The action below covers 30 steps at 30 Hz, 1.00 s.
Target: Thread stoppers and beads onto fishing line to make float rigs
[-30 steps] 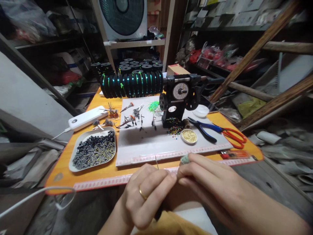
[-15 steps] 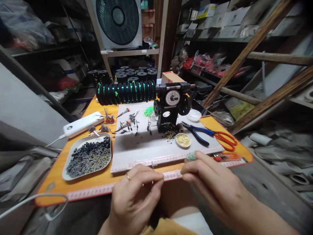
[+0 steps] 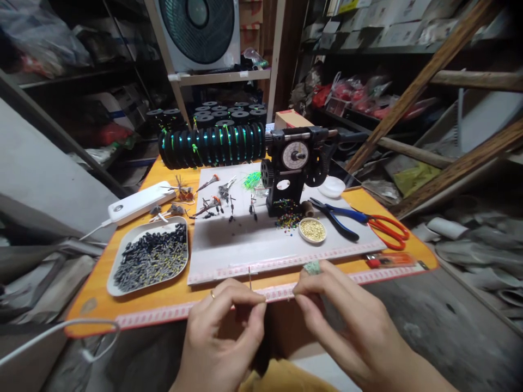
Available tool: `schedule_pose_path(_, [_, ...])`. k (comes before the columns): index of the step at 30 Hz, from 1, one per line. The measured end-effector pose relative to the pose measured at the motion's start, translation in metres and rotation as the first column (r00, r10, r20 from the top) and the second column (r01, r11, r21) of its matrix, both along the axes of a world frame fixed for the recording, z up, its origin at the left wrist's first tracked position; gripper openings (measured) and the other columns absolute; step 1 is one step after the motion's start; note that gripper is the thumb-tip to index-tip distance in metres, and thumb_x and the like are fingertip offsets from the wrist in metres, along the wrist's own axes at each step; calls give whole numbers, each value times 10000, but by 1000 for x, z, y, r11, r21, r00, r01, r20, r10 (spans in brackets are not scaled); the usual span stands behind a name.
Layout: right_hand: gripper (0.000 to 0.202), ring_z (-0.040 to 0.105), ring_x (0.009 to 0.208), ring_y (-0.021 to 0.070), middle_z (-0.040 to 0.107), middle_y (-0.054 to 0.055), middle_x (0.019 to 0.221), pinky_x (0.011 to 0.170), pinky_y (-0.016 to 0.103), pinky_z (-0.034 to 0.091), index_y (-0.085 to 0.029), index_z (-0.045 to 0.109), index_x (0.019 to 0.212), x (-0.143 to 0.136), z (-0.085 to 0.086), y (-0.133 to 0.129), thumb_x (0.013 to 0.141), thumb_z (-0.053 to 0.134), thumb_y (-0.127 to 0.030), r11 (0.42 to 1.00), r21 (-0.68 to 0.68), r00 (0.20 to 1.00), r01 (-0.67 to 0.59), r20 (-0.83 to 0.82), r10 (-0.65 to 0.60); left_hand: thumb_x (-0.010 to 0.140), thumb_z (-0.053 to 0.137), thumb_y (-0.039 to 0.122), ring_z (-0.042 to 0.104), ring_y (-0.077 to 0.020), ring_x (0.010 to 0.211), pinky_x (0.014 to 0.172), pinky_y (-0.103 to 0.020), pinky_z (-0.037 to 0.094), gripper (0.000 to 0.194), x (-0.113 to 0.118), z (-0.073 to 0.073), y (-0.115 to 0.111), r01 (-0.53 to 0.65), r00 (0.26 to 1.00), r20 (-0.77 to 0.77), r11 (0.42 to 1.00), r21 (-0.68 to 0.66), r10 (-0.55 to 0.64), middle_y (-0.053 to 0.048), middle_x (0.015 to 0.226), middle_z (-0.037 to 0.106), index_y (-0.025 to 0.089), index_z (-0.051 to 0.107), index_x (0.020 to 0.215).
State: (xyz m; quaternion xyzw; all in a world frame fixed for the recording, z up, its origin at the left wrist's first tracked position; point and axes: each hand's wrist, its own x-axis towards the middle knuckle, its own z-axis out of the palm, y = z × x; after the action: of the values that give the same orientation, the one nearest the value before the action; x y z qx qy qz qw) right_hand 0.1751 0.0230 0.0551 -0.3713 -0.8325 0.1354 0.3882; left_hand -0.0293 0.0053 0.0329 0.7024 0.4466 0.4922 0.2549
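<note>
My left hand (image 3: 226,326), with a ring on it, is closed in a pinch at the table's front edge. What its fingertips hold is too small to make out. A thin dark upright piece (image 3: 250,277) rises just behind those fingers; whether they hold it I cannot tell. Across a short gap, my right hand (image 3: 347,321) pinches thumb against forefinger, and its contents are also unclear. Green wrapping (image 3: 312,267) covers one of its fingers. Below and between the fingertips runs a pink-and-white measuring tape (image 3: 280,293) along the table edge.
A white tray (image 3: 187,256) of small dark parts is at left. On the board (image 3: 241,245) stand a black clamp device (image 3: 286,185) holding a row of spools (image 3: 212,146) and a dish of gold beads (image 3: 312,231). Pliers (image 3: 337,220) and orange-handled scissors (image 3: 390,230) lie right.
Both hands have shifted slightly left over the tape, still pinched and about as far apart. The thin upright piece has shifted left too. The camera view has moved a little.
</note>
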Motion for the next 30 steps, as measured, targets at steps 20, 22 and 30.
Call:
schedule_pose_path(20, [171,574,740,197,623,51,811,674,312,486,-165,538,997,-13,-7,0,984,395,-72,996,56,990,-76,123,68,863,613,-9,650,-173,745,673,-283,583,249,10,-18,4,37,991,-131,916,400,17,-101,836,708,99,665,1081])
schedule_pose_path(22, [173,570,726,200,629,53,810,664,319,479,-169,539,991,-12,-6,-1,981,399,-68,993,85,986,-81,151,67,863,616,3,632,-171,703,635,-285,571,219,11,-15,6,41,987,-158,904,426,29,-90,794,702,102,665,1052])
schedule_pose_path(30, [183,613,789,155,630,37,862,678,229,524,-198,556,1031,-10,1,3,936,480,-60,997,-63,998,-54,-35,52,818,608,26,582,-111,573,520,-191,491,167,19,-3,5,-86,988,131,995,56,78,4,669,623,191,630,804])
